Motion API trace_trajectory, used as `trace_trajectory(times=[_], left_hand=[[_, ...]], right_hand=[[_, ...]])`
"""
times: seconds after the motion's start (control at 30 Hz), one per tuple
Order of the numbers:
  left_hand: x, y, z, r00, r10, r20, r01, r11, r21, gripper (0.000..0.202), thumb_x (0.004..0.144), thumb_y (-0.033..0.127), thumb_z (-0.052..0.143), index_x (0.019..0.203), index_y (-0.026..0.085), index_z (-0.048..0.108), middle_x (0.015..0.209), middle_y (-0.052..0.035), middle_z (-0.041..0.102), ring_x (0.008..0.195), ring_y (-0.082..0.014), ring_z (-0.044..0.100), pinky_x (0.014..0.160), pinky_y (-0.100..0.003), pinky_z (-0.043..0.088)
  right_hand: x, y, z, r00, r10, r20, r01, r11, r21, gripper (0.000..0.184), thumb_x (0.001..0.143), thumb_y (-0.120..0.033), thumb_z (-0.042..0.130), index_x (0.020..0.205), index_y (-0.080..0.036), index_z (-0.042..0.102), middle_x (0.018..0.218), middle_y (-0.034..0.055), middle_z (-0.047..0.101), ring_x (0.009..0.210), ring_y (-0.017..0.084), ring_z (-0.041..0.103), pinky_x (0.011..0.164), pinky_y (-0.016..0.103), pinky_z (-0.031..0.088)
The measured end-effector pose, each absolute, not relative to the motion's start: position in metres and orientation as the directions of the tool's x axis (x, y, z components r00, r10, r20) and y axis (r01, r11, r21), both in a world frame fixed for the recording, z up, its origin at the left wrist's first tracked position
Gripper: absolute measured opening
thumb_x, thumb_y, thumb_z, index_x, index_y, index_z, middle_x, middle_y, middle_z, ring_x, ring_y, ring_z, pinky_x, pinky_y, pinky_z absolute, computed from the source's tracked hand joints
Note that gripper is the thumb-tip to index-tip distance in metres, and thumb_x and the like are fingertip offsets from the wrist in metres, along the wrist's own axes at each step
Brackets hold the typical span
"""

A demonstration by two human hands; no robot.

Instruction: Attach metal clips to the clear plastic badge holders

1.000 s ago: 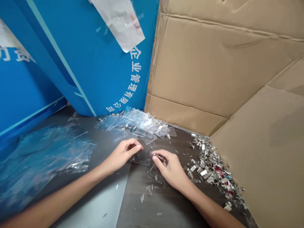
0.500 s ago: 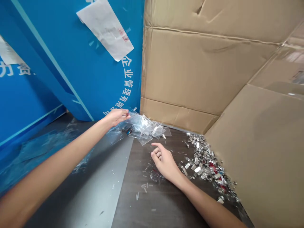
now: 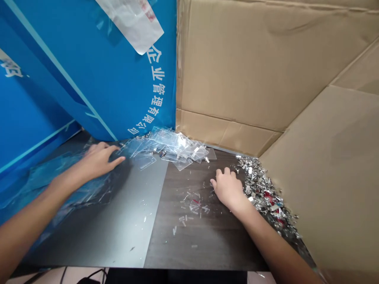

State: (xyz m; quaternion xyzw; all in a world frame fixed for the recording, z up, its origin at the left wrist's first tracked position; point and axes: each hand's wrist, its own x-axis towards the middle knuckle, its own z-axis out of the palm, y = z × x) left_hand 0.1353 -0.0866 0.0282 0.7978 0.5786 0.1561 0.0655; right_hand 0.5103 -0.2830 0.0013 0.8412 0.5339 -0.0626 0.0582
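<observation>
Head view: a pile of clear plastic card holders [image 3: 174, 148] is taken as landmark, laid against the foot of a blue panel [image 3: 118, 86] and a cardboard panel [image 3: 231, 67]. Left of the pile, the left hand [image 3: 100, 158] is held over a heap of clear plastic sleeves [image 3: 100, 189], its thumb spread from its fingers. To the pile's right and nearer, the right hand [image 3: 227, 187] is placed beside heaped metal clips [image 3: 263, 193]; its fingers are bent downward, and whether anything is pinched cannot be told. Nearer than the pile, small clear plastic strips [image 3: 194, 208] are scattered.
</observation>
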Motion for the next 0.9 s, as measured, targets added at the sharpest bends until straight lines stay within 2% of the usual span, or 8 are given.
trace_trajectory(times=[0.07,0.13,0.27,0.33,0.5,0.63,0.77,0.9], left_hand=[[0.109,-0.092,0.012,0.198,0.97,0.139,0.965,-0.218,0.146,0.046,0.091,0.061,0.073,0.115,0.022,0.075,0.114,-0.0166,0.072,0.124,-0.0464,0.06,0.088,-0.035,0.041],[0.092,-0.096,0.002,0.201,0.978,0.052,0.972,-0.206,0.116,0.05,0.094,0.061,0.07,0.12,0.02,0.076,0.116,-0.0178,0.073,0.12,-0.0453,0.062,0.087,-0.035,0.042],[0.084,-0.108,0.004,0.354,0.935,0.001,0.926,-0.35,0.142,0.056,0.102,0.059,0.062,0.128,0.011,0.074,0.124,-0.0205,0.074,0.125,-0.0436,0.066,0.102,-0.038,0.047],[0.084,-0.114,0.011,0.362,0.932,-0.005,0.921,-0.357,0.154,0.06,0.105,0.058,0.056,0.135,0.008,0.072,0.136,-0.0225,0.072,0.135,-0.0435,0.063,0.11,-0.04,0.046],[0.072,-0.133,0.02,0.354,0.929,-0.111,0.916,-0.321,0.239,0.076,0.096,0.069,0.066,0.147,0.013,0.071,0.157,-0.0199,0.066,0.144,-0.0416,0.058,0.114,-0.04,0.045],[0.066,-0.149,0.015,0.367,0.922,-0.125,0.91,-0.327,0.256,0.073,0.092,0.066,0.073,0.146,0.017,0.074,0.159,-0.0185,0.065,0.146,-0.0447,0.057,0.112,-0.041,0.045],[0.076,-0.157,0.006,0.44,0.893,-0.094,0.871,-0.399,0.285,0.054,0.101,0.05,0.06,0.142,0.018,0.073,0.155,-0.0182,0.067,0.14,-0.0392,0.062,0.116,-0.044,0.045],[0.089,-0.156,-0.004,0.454,0.889,-0.052,0.863,-0.425,0.272,0.045,0.102,0.041,0.052,0.131,0.018,0.077,0.146,-0.018,0.072,0.13,-0.0372,0.069,0.115,-0.046,0.049]], right_hand=[[0.512,-0.284,0.002,0.391,0.898,-0.199,0.919,-0.394,0.027,0.035,0.117,-0.024,0.053,0.144,-0.009,0.069,0.143,0.027,0.066,0.134,0.039,0.068,0.096,0.041,0.059],[0.515,-0.286,0.004,0.361,0.908,-0.212,0.931,-0.363,0.031,0.033,0.116,-0.021,0.056,0.143,-0.009,0.07,0.141,0.026,0.068,0.134,0.038,0.07,0.098,0.04,0.057],[0.532,-0.296,0.01,0.316,0.903,-0.292,0.948,-0.311,0.067,0.032,0.111,-0.029,0.07,0.135,-0.008,0.074,0.135,0.025,0.071,0.132,0.042,0.072,0.098,0.043,0.057],[0.546,-0.301,0.01,0.226,0.91,-0.348,0.972,-0.232,0.024,0.031,0.108,-0.032,0.076,0.126,-0.008,0.077,0.127,0.0232,0.074,0.12,0.038,0.077,0.097,0.042,0.056],[0.578,-0.308,-0.005,0.086,0.928,-0.363,0.994,-0.105,-0.032,0.033,0.083,-0.015,0.094,0.111,-0.012,0.079,0.119,0.0189,0.079,0.106,0.033,0.079,0.09,0.037,0.054],[0.585,-0.307,-0.021,0.08,0.934,-0.347,0.995,-0.098,-0.036,0.027,0.078,-0.003,0.087,0.1,-0.016,0.077,0.102,0.0133,0.08,0.097,0.03,0.079,0.08,0.033,0.051],[0.583,-0.304,-0.022,0.088,0.939,-0.333,0.993,-0.108,-0.044,0.028,0.08,0.006,0.075,0.098,-0.016,0.076,0.095,0.0109,0.079,0.089,0.025,0.076,0.075,0.03,0.047],[0.58,-0.302,-0.016,0.08,0.938,-0.338,0.993,-0.106,-0.06,0.03,0.083,0.011,0.065,0.093,-0.016,0.074,0.092,0.0105,0.079,0.086,0.023,0.074,0.074,0.029,0.045]])
